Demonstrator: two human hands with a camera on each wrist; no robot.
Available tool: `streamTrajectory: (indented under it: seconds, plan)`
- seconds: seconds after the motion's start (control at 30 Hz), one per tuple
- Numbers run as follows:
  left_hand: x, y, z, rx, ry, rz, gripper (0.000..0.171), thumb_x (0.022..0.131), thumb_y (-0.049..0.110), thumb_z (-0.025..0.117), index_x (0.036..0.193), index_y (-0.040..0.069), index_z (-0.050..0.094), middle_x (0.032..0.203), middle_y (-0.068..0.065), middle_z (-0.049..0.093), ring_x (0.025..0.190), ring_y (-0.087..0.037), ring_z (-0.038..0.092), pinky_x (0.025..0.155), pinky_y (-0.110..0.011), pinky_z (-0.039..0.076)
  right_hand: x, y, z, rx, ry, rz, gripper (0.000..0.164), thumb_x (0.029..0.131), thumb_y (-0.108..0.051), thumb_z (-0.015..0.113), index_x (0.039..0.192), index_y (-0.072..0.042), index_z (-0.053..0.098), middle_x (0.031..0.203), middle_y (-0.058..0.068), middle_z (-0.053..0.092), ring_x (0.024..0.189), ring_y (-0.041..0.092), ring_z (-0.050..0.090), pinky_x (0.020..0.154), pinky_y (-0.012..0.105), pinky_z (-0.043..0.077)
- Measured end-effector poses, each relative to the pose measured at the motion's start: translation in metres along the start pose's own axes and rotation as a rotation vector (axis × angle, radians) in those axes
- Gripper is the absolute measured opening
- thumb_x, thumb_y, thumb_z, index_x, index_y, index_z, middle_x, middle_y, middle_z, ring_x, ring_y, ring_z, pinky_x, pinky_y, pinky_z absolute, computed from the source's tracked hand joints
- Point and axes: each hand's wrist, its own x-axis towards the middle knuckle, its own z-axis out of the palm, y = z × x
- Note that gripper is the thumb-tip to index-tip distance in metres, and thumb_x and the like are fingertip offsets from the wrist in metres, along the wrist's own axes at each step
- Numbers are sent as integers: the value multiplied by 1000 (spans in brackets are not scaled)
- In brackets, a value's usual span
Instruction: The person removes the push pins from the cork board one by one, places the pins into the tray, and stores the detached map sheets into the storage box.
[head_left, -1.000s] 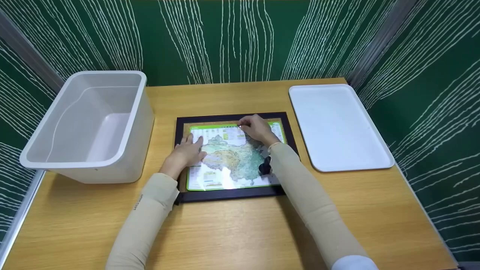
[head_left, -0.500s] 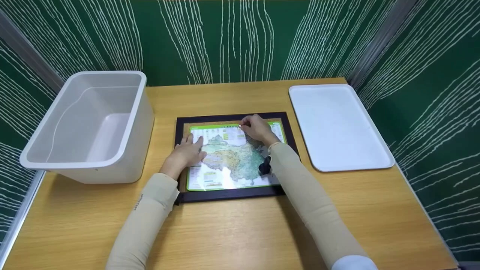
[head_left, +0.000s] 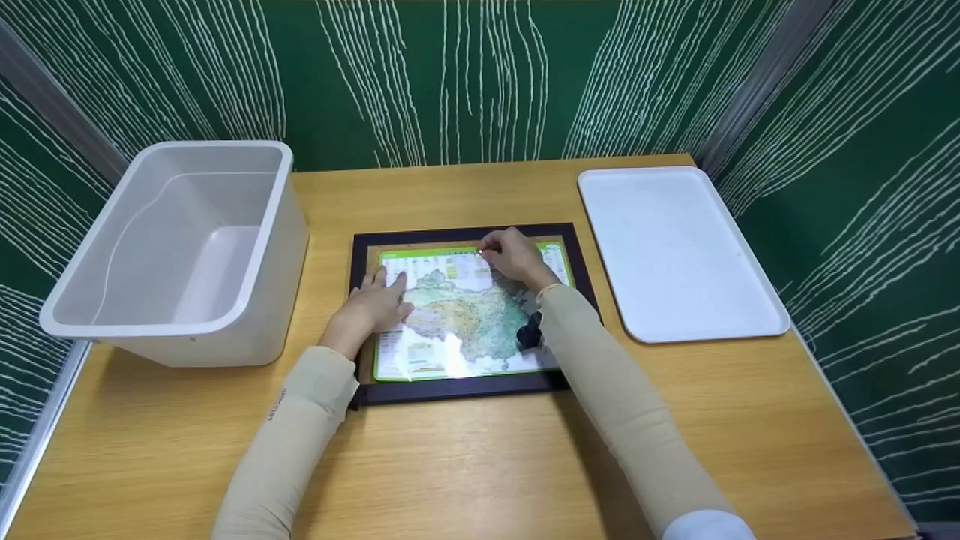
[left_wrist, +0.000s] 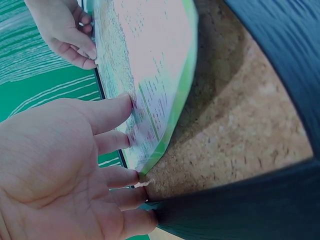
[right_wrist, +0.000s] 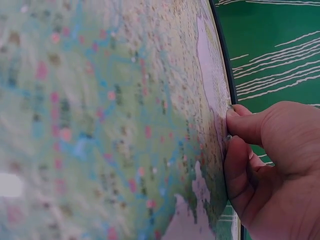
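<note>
A laminated map [head_left: 450, 319] with a green border lies on a cork board [left_wrist: 245, 110] in a dark frame [head_left: 465, 388]. Fingers spread, my left hand [head_left: 373, 304] rests on the map's left part; its fingertips reach the corner in the left wrist view. At the map's top edge, right of its middle, my right hand [head_left: 517, 257] pinches a small clear push pin [right_wrist: 229, 137] between thumb and forefinger. Most of the pin is hidden by the fingers. The map bows up along one edge in the left wrist view.
A deep white plastic tub [head_left: 259, 300] stands on the left of the wooden table [head_left: 465, 465]. To the right lies a shallow white tray [head_left: 675, 255]. Green walls [head_left: 480, 82] with white streaks enclose the back and sides. A black object [head_left: 529, 332] sits by the right sleeve.
</note>
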Motion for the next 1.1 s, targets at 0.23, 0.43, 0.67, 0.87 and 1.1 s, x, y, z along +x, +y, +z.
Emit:
streamTrajectory:
  seconds: [0.23,0.43,0.67,0.87,1.1]
  plan:
    - [0,-1,1,-7,0,-6,66,110,37,41,163,9,15,166,-27,-3,153,-42,-7,121,-61,8,1,0,1,-26,-6,-3,20,105,-21,58,115,-7,70,110,7,67,92,21,57,78,34,47]
    - [0,-1,1,25,3,3,66,110,38,41,163,9,16,166,-28,-1,153,-44,-3,121,-61,11,0,-2,2,-61,1,-20,21,105,-19,57,113,-6,72,109,8,69,87,19,57,75,33,46]
    - [0,-1,0,16,4,-3,66,110,38,41,163,9,16,166,-27,-1,153,-43,-4,121,-60,10,-2,-8,2,-78,-10,39,21,105,-21,53,110,-7,69,109,6,59,86,19,55,71,32,42]
    - [-1,-1,1,2,4,-6,66,109,38,42,163,10,16,167,-26,-2,153,-41,-6,121,-60,9,-3,-9,2,-65,-5,55,19,105,-21,54,105,-8,68,108,6,55,85,20,54,70,32,40]
    - [-1,0,1,6,5,-6,66,110,37,41,163,9,16,167,-26,-2,153,-42,-7,121,-60,8,-2,-7,1,2,-17,79,18,104,-22,55,109,-9,67,111,5,57,91,21,55,73,33,43]
